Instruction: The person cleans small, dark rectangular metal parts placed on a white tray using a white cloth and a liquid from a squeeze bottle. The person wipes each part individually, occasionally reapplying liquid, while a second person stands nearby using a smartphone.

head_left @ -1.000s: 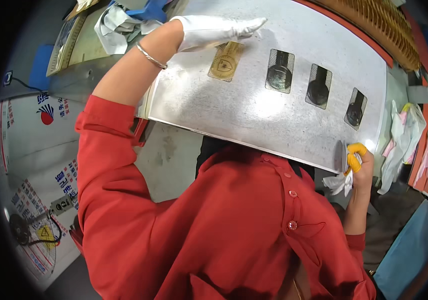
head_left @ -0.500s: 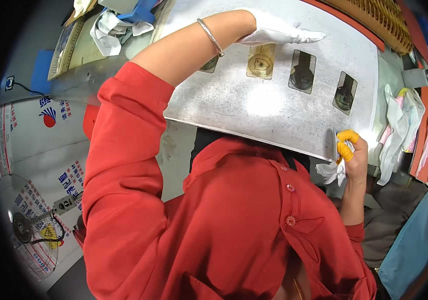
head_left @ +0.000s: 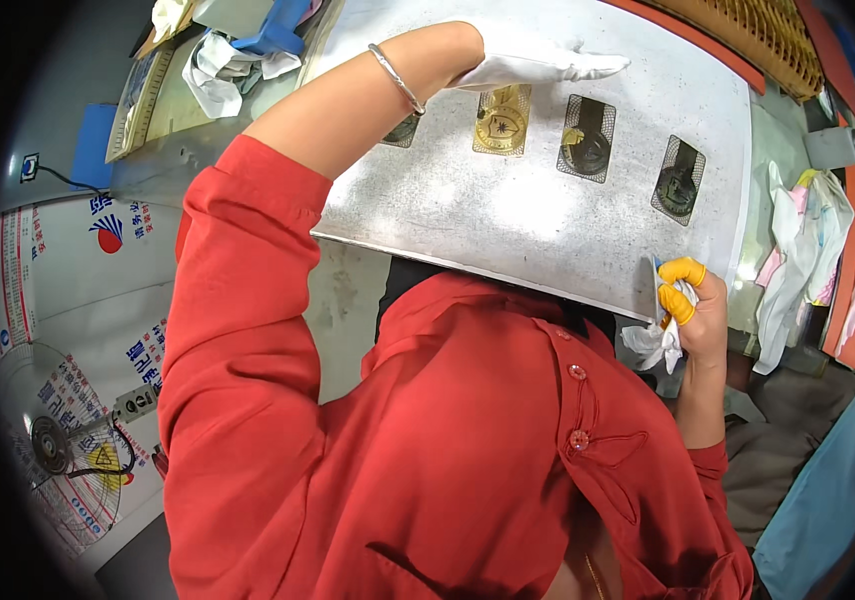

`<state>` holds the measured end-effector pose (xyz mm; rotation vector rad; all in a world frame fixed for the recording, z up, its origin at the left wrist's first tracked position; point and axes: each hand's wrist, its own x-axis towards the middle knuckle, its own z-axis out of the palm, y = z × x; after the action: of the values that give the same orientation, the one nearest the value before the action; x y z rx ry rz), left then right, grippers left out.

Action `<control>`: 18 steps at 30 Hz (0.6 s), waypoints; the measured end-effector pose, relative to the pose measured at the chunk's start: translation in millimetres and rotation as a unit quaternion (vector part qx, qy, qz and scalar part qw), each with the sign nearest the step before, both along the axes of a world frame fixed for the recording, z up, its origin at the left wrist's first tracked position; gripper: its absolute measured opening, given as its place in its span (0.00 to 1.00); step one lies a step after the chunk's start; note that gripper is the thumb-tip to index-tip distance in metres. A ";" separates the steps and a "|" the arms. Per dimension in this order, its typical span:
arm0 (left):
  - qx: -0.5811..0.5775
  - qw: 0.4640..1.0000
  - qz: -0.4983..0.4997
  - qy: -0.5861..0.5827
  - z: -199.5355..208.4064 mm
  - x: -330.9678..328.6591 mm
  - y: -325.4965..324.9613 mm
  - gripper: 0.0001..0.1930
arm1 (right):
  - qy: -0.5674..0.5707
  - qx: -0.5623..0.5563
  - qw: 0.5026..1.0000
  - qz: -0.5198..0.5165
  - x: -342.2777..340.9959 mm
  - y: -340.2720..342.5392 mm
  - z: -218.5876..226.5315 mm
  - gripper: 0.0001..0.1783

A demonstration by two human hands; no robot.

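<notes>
On the worktop: grey metal plate (head_left: 538,215) with four slots holding round parts. Left hand (head_left: 538,70), white-gloved, fingers flat and together, rests on the plate's far edge. Right hand (head_left: 693,310), yellow fingertip covers, clamped on a white cloth (head_left: 651,343) at the plate's near corner.

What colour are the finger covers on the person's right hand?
Yellow finger covers on the right hand, seen in the head view.

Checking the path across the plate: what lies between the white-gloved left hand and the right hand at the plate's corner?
In the head view, between the left hand and right hand lies the metal plate, with rectangular slots holding round parts.
</notes>
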<state>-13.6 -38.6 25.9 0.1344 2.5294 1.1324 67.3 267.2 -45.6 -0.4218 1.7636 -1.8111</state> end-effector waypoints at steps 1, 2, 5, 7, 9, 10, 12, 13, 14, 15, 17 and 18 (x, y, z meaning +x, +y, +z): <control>0.000 1.000 -0.005 0.002 -0.6 -4.1 1.3 0.35 | -0.002 0.001 1.000 -0.001 -0.7 0.7 1.0 0.04; 0.000 1.000 -0.011 0.001 -2.0 -3.6 3.8 0.35 | 0.006 0.013 1.000 -0.009 0.6 -3.1 2.8 0.04; -0.006 1.000 -0.024 0.007 -2.9 -10.6 23.2 0.35 | 0.041 0.024 0.999 0.012 -3.4 -5.5 5.5 0.03; -0.023 0.999 -0.024 0.023 -9.8 -18.0 41.7 0.34 | 0.016 0.020 1.000 0.011 -3.4 -4.4 4.3 0.04; -0.046 0.997 -0.026 0.049 -19.0 -26.1 57.7 0.32 | 0.027 0.006 1.000 0.012 -1.8 -4.6 3.3 0.04; 0.016 0.995 -0.084 0.042 5.4 -22.4 69.1 0.30 | 0.047 0.011 0.999 0.019 -3.6 -3.5 4.2 0.04; 0.029 0.992 -0.111 0.048 7.1 -26.1 76.9 0.30 | 0.028 0.001 0.999 0.018 -2.7 -3.8 3.6 0.04; 0.029 0.992 -0.114 0.047 4.8 -28.3 79.8 0.30 | 0.019 -0.003 1.000 0.018 -2.5 -4.1 3.5 0.04; 0.028 0.992 -0.115 0.046 2.6 -30.8 80.1 0.30 | 0.027 -0.010 0.999 0.019 -2.1 -4.8 3.5 0.03; 0.028 0.992 -0.114 0.044 0.5 -33.2 81.6 0.30 | 0.025 -0.008 0.999 0.020 -2.3 -4.9 4.0 0.03; 0.029 0.992 -0.118 0.044 -1.2 -36.5 81.6 0.30 | 0.021 -0.005 1.000 0.022 -2.4 -5.1 6.3 0.03; 0.028 0.991 -0.122 0.044 -2.2 -37.5 82.3 0.31 | 0.006 -0.001 1.000 0.026 -2.5 -4.7 7.5 0.03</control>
<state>-51.1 43.7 23.8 0.5036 2.4731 1.1218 64.8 262.5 -38.1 -0.4764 1.7432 -1.7786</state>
